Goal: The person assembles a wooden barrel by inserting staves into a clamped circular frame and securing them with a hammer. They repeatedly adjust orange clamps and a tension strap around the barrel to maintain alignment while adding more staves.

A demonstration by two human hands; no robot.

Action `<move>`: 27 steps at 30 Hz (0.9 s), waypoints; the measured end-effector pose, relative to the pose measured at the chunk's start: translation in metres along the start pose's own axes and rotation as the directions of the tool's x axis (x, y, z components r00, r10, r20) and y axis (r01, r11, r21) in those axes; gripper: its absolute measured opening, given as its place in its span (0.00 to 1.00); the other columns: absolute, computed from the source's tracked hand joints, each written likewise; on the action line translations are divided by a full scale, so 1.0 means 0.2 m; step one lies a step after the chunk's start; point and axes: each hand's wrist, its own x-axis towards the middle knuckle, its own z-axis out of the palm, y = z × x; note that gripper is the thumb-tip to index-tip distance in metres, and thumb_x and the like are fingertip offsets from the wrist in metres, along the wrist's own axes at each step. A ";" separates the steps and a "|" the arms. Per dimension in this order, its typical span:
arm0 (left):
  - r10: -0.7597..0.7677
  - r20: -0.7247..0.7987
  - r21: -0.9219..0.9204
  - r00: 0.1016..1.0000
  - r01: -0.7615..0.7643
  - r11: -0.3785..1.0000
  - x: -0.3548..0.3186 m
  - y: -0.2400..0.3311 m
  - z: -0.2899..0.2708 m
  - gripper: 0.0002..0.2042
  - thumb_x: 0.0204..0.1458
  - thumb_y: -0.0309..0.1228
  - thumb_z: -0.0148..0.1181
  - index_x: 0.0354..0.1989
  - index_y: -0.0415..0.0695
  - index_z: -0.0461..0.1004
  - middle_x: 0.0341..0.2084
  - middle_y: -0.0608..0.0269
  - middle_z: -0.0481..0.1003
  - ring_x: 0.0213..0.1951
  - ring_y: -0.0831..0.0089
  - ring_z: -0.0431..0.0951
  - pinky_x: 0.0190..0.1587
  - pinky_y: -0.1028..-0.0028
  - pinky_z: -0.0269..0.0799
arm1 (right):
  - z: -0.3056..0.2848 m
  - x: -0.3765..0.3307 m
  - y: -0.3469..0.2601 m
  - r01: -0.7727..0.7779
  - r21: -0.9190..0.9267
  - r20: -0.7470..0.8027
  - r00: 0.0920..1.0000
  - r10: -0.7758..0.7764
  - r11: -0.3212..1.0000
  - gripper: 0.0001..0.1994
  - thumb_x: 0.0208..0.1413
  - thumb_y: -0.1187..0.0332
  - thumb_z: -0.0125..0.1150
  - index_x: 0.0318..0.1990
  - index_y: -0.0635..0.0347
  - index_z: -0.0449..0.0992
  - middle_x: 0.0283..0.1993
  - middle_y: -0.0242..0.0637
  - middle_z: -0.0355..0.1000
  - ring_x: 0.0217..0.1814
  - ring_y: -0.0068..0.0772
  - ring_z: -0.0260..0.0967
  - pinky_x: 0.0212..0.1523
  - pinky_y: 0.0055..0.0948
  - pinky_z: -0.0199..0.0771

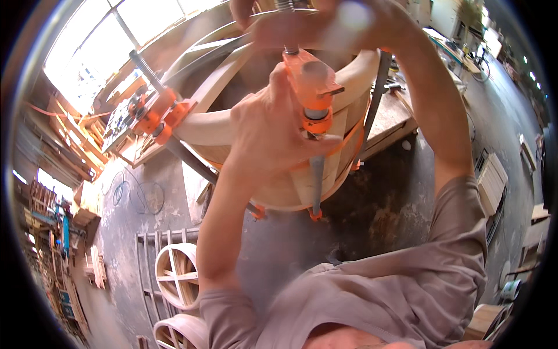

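An orange pipe clamp point(309, 75) stands upright against the near side of a large round wooden frame point(349, 75). My left hand point(261, 125) is closed around the clamp's orange head, its thumb up along the side. Above it, at the threaded screw point(289, 49), my right hand point(343, 26) reaches across with bent fingers. That hand is blurred and cut by the top edge, so its exact hold is partly hidden. A second orange clamp point(160, 116) grips the frame's rim to the left. The clamps' grey pipes run down past the frame's curved side.
Round wooden pieces with cross braces point(177, 276) lie by a metal rack point(145, 262) at lower left. A workbench point(389, 119) with tools stands behind the frame at right. A cable point(136, 195) loops over the floor. Stacked boards point(493, 180) rest farther right.
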 end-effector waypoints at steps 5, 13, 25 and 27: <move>-0.032 0.072 0.007 0.997 0.031 0.999 -0.02 -0.01 -0.02 0.50 0.25 0.49 0.80 0.57 0.38 0.60 0.20 0.73 0.75 0.28 0.66 0.80 0.32 0.67 0.73 | 0.02 -0.07 0.37 0.102 0.075 0.001 0.995 -0.103 0.992 0.10 0.66 0.68 0.51 0.46 0.62 0.76 0.44 0.40 0.76 0.48 0.36 0.75 0.50 0.35 0.75; 0.002 0.040 -0.016 0.999 -0.002 1.000 0.00 0.00 0.00 0.49 0.25 0.48 0.81 0.57 0.39 0.62 0.22 0.71 0.76 0.29 0.67 0.81 0.32 0.67 0.74 | -0.06 0.04 0.27 0.188 -0.421 0.167 0.978 -0.127 0.887 0.07 0.58 0.69 0.59 0.39 0.56 0.83 0.30 0.30 0.79 0.33 0.37 0.76 0.34 0.36 0.77; 0.039 -0.012 0.052 0.999 -0.039 0.998 0.01 0.03 0.05 0.44 0.26 0.50 0.81 0.56 0.48 0.69 0.30 0.60 0.80 0.31 0.54 0.82 0.35 0.58 0.77 | -0.17 -0.02 0.14 -0.166 -0.311 0.219 0.946 0.241 0.936 0.17 0.51 0.61 0.72 0.46 0.59 0.82 0.43 0.38 0.79 0.49 0.32 0.75 0.47 0.31 0.75; 0.030 -0.024 0.079 0.999 -0.028 0.997 -0.05 -0.08 0.03 0.42 0.26 0.48 0.81 0.54 0.48 0.71 0.31 0.60 0.80 0.31 0.53 0.82 0.35 0.58 0.77 | -0.04 -0.01 0.40 -0.124 0.024 0.104 0.987 0.121 0.992 0.20 0.50 0.60 0.74 0.48 0.60 0.82 0.46 0.40 0.79 0.53 0.31 0.74 0.51 0.30 0.75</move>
